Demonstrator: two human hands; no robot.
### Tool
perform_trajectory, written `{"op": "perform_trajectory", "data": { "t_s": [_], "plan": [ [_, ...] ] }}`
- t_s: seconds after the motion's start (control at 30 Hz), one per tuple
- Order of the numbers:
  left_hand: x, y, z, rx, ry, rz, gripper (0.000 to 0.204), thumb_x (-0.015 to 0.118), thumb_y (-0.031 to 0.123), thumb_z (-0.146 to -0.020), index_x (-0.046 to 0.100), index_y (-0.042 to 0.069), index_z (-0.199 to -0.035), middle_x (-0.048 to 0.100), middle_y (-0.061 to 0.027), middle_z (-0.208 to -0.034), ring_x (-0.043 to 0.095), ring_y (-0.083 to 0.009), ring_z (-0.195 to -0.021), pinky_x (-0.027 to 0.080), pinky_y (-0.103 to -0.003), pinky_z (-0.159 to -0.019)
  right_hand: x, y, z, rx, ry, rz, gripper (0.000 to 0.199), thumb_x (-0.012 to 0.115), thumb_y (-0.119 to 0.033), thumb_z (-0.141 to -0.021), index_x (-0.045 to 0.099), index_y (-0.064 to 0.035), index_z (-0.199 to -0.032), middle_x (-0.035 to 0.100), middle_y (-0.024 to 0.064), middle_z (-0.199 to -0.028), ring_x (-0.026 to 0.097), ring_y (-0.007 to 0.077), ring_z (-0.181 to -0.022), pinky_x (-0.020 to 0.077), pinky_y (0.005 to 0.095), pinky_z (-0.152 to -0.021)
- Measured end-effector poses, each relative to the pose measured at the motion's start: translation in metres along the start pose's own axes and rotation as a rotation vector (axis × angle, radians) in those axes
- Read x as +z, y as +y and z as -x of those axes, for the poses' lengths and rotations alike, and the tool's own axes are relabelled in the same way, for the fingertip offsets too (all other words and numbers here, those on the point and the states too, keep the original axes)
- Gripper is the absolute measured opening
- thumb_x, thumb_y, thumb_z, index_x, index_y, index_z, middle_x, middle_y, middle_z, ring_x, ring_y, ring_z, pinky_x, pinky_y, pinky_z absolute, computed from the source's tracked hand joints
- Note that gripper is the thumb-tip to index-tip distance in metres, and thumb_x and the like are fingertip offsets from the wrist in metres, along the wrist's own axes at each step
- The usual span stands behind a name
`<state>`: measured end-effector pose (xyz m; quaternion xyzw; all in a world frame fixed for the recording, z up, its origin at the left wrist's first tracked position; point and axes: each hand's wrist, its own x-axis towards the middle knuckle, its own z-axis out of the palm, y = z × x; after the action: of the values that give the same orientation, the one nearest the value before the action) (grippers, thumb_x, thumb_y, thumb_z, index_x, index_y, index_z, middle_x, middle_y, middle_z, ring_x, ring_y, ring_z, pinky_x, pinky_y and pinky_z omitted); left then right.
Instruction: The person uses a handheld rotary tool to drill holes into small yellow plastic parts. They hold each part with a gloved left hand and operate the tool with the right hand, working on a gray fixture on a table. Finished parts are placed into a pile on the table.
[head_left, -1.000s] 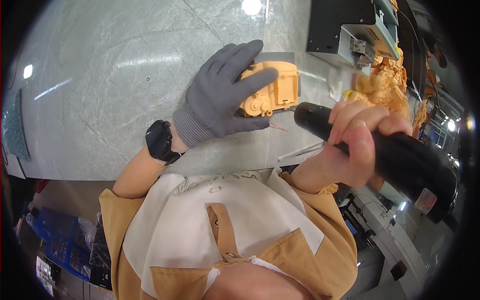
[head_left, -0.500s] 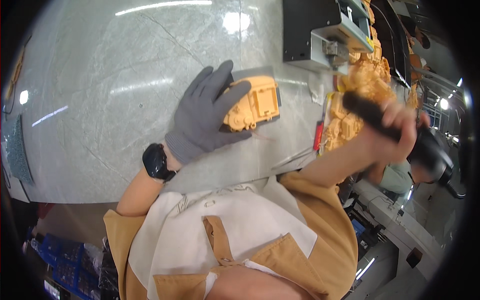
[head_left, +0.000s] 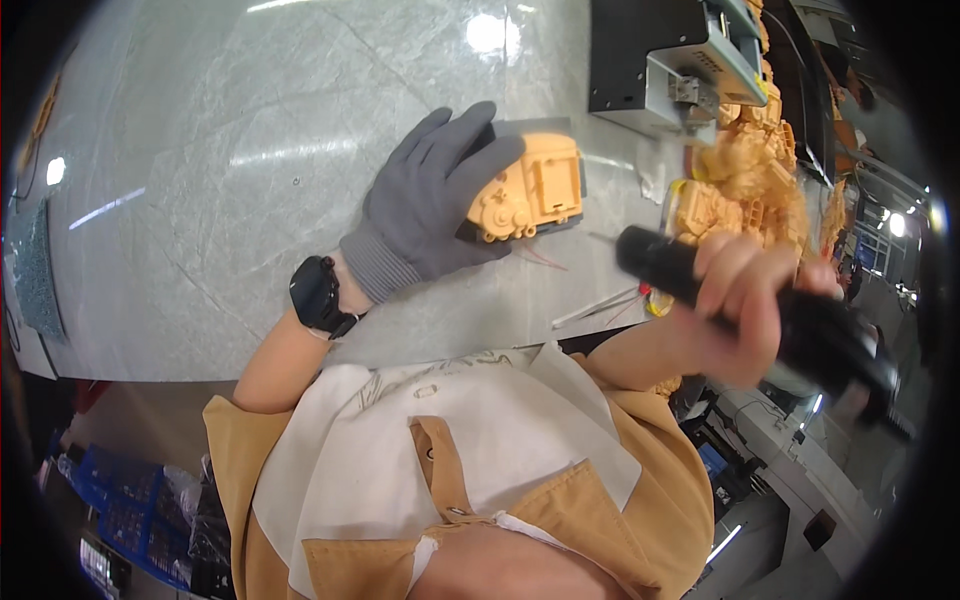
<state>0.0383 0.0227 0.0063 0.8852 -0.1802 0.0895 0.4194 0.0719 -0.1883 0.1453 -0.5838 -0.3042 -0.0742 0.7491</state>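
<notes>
My left hand (head_left: 425, 195), in a grey knit glove, grips an orange plastic casing (head_left: 550, 180) from its left side. One finger lies over the casing's upper left and the thumb is at its lower edge. The casing rests on a dark flat base (head_left: 545, 127), mostly hidden under it. Thin reddish wires (head_left: 545, 258) trail from its near side. In my bare right hand (head_left: 740, 300) is a black electric screwdriver (head_left: 655, 262), fingers wrapped round its body. Its thin bit points left toward the casing, apart from it. The tool is partly blurred.
On the grey marbled table (head_left: 230, 220), a black and metal machine (head_left: 650, 75) stands at the far right. A pile of orange plastic parts (head_left: 745, 190) lies beside it. Tweezers (head_left: 595, 310) lie near the front edge. Blue crates (head_left: 125, 510) are at the lower left.
My right hand has brought the electric screwdriver left and nearer, with its tip closer to the casing. My left hand keeps its hold. The whole view has shifted slightly.
</notes>
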Motion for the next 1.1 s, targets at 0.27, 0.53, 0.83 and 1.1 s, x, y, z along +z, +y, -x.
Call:
{"op": "perform_trajectory", "data": {
  "t_s": [0.27,0.53,0.83,1.1],
  "plan": [
    [0.001,-0.004,0.001,0.030,0.039,0.013,0.096,0.087,0.034,-0.054,0.042,0.018,-0.136,0.041,-0.0167,-0.139,0.047,-0.0336,-0.122,0.035,-0.049,-0.108,0.037,0.007,0.008,0.097,-0.172,-0.060,0.051,0.057,0.008,-0.082,0.034,-0.0115,-0.123,0.053,0.0083,-0.071,0.054,0.0203,-0.056,0.0455,0.0372,-0.057],
    [-0.001,-0.003,0.001,0.030,0.047,0.043,0.093,0.086,0.034,-0.055,0.042,0.019,-0.135,0.042,-0.0166,-0.138,0.051,-0.0319,-0.118,0.033,-0.048,-0.110,0.053,0.031,0.002,0.132,-0.141,-0.063,0.048,0.055,0.011,-0.081,0.032,-0.0084,-0.118,0.052,0.0089,-0.069,0.050,0.0174,-0.051,0.0457,0.0339,-0.052],
    [0.002,-0.007,0.001,0.046,0.082,0.077,0.089,0.084,0.029,-0.056,0.043,0.018,-0.134,0.044,-0.0162,-0.136,0.052,-0.0313,-0.115,0.035,-0.048,-0.109,0.057,0.030,0.002,0.148,-0.284,0.050,0.042,0.057,0.014,-0.079,0.033,-0.0073,-0.107,0.052,0.0095,-0.071,0.049,0.0175,-0.050,0.0443,0.0344,-0.051],
    [-0.003,-0.004,0.000,0.029,0.049,0.069,0.091,0.085,0.029,-0.054,0.044,0.016,-0.134,0.043,-0.0177,-0.136,0.050,-0.0329,-0.118,0.034,-0.049,-0.109,0.059,0.032,0.008,0.164,-0.215,0.034,0.034,0.057,0.010,-0.079,0.038,-0.0067,-0.103,0.052,0.0078,-0.070,0.049,0.0177,-0.050,0.0442,0.0362,-0.054]
  ]
}}
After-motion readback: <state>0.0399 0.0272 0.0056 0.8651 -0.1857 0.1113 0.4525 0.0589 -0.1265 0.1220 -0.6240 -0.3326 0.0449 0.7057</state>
